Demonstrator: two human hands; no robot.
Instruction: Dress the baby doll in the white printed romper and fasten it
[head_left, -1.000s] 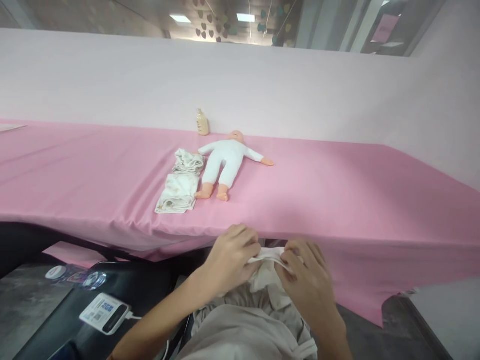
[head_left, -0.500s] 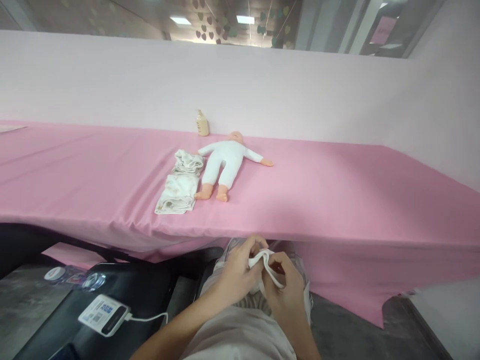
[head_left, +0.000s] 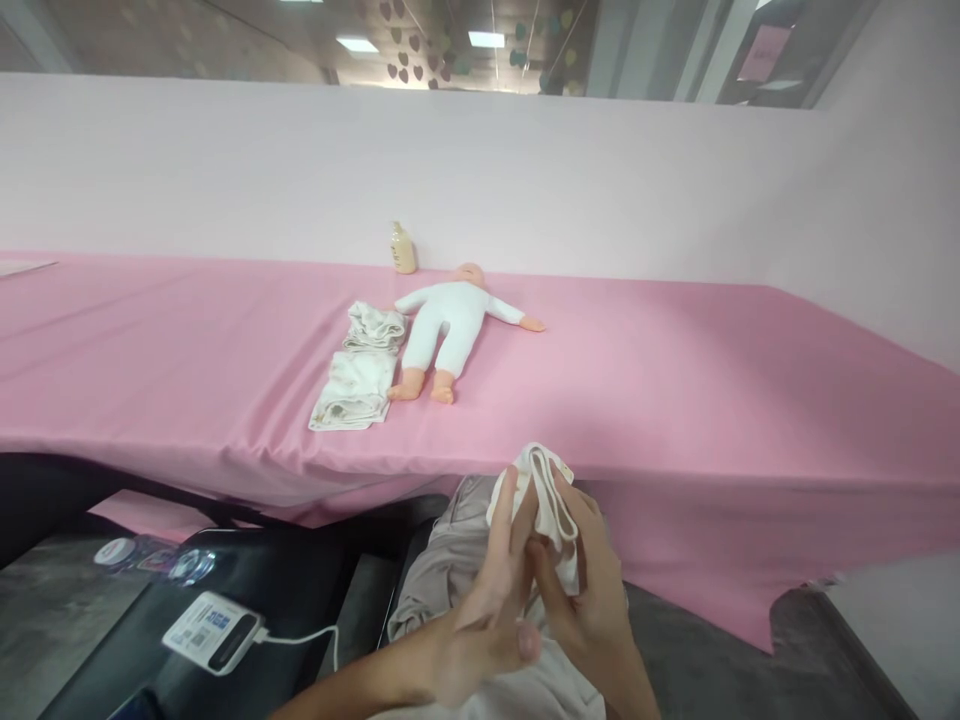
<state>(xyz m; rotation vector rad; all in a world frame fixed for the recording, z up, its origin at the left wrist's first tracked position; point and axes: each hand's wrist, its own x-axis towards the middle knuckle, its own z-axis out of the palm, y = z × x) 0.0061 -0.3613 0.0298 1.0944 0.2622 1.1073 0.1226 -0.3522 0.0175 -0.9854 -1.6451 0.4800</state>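
A small white folded cloth item (head_left: 551,500) is up above my lap, at the table's front edge; whether it is a garment or a plain cloth I cannot make out. My right hand (head_left: 589,590) grips it from the right, fingers behind and thumb in front. My left hand (head_left: 491,590) is partly blurred, its fingers stretched along the cloth's left side and its thumb held well apart. Beyond them a baby doll (head_left: 450,320) in a white suit lies on its back, arms spread. Beside the doll's legs are a folded patterned cloth (head_left: 354,390) and a crumpled one (head_left: 375,325).
Pink cloth (head_left: 675,390) covers the long table and hangs over its front. A pump bottle (head_left: 403,250) stands by the back wall. On a black chair (head_left: 292,570) to my left lie a plastic bottle (head_left: 154,558) and a white device (head_left: 212,632) with a cable.
The white cloth item has risen and come more into view above my hands. My left hand has loosened from its pinch and stretched its fingers. Doll and folded cloths stay put.
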